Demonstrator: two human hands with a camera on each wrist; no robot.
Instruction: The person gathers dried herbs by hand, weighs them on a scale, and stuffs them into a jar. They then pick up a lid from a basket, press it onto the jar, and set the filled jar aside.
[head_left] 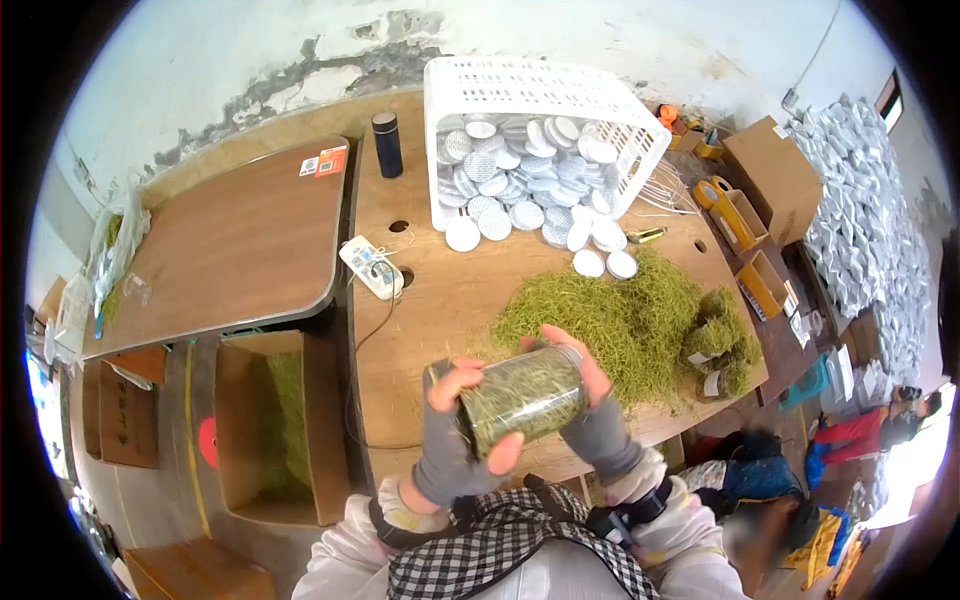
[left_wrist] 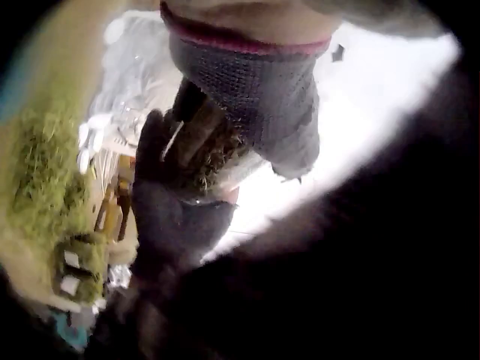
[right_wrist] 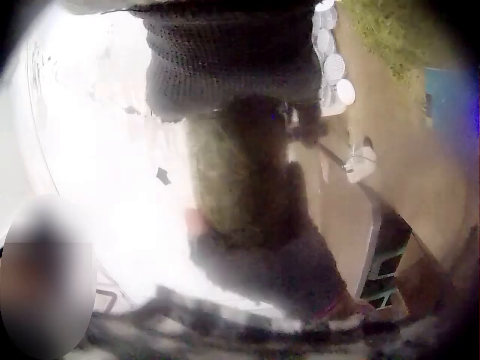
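Note:
Both hands, in grey fingerless gloves, hold a clear jar point(head_left: 525, 400) sideways above the near edge of the wooden table. Green dried strands fill the jar. My left hand point(head_left: 452, 445) grips its left end, with the thumb along the near side. Curled around the right end is my right hand point(head_left: 603, 425), fingertips over the far side. In the left wrist view the jar point(left_wrist: 214, 154) lies between the two gloves, partly covered by them. The jar point(right_wrist: 232, 180) looks dark and blurred in the right wrist view. Beyond the hands spreads a heap of green strands point(head_left: 610, 320).
A white plastic crate point(head_left: 440, 150) on its side spills round white lids point(head_left: 525, 215) onto the table. Filled jars point(head_left: 712, 340) stand right of the heap. A dark flask point(head_left: 386, 145), a power strip point(head_left: 370, 267) and a cutter point(head_left: 647, 235) lie around. An open carton point(head_left: 335, 430) stands left.

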